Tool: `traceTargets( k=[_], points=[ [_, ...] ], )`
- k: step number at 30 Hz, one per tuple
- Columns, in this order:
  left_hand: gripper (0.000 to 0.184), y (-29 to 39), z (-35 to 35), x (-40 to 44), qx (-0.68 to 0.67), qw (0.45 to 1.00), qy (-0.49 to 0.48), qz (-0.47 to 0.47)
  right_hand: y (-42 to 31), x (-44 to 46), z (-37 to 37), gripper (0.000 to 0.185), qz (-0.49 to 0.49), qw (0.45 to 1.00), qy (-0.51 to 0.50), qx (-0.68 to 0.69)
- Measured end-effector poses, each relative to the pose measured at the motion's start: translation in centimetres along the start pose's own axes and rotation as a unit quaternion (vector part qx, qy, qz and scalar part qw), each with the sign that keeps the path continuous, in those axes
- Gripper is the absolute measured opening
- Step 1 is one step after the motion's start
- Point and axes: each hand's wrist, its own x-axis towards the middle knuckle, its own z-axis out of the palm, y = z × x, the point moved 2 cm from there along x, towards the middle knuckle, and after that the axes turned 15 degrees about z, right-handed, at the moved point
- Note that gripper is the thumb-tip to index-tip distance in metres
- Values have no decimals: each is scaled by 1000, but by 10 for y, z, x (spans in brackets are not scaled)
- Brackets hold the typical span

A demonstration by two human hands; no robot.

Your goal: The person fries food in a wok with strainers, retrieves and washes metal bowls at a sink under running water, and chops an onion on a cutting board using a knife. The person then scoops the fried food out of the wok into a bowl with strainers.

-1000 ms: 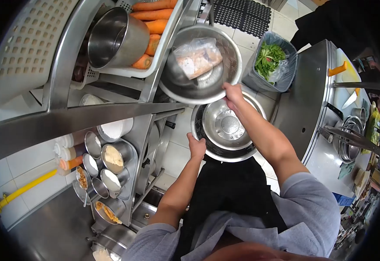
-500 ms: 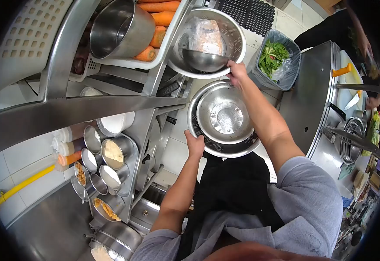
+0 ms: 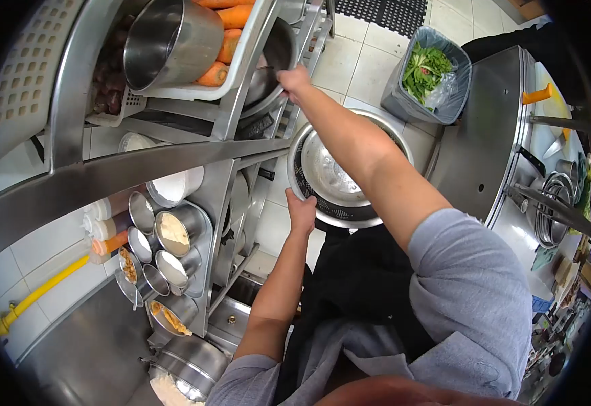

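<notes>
Logged from my remote feed. Steel rack (image 3: 106,171): white tub (image 3: 197,93) set on its rails. Deep bowl (image 3: 283,51) partly inside the rack; I can't tell if a shelf supports it. Tray (image 3: 205,238) holds metal cups (image 3: 194,229). Tile floor (image 3: 336,64): lined bin (image 3: 398,101), black mat (image 3: 383,13). Steel tabletop (image 3: 512,233), far side: cutting board (image 3: 546,71), stacked bowls (image 3: 551,227).

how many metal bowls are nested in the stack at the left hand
2 visible: the wide outer bowl, its rim in the left hand, and the smaller inner bowl sitting inside it. The right forearm covers part of both, so more may be hidden.
</notes>
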Motion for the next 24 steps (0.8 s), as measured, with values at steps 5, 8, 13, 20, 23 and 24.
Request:
traceTargets(
  k=[5, 8, 13, 20, 23, 24],
  points=[
    [45, -3, 0, 10, -11, 998, 37, 46, -3, 20, 9, 27, 17, 991, -84, -103],
    [44, 10, 0, 13, 19, 998, 50, 14, 7, 49, -57, 25, -132, 898, -117, -403],
    [46, 3, 5, 22, 66, 994, 79, 44, 65, -36, -216, 62, -169, 688, 54, -704],
    [45, 18, 18, 10, 139, 985, 54, 86, 104, -17, -253, 65, -7, 784, 98, -613],
    [55, 0, -19, 25, 115, 991, 72, 18, 85, -16, -269, 39, -77, 829, -13, -554],
    [58, -3, -31, 28, 106, 992, 70, -11, 60, -34, -272, 31, -20, 870, -65, -489]
  ],
)
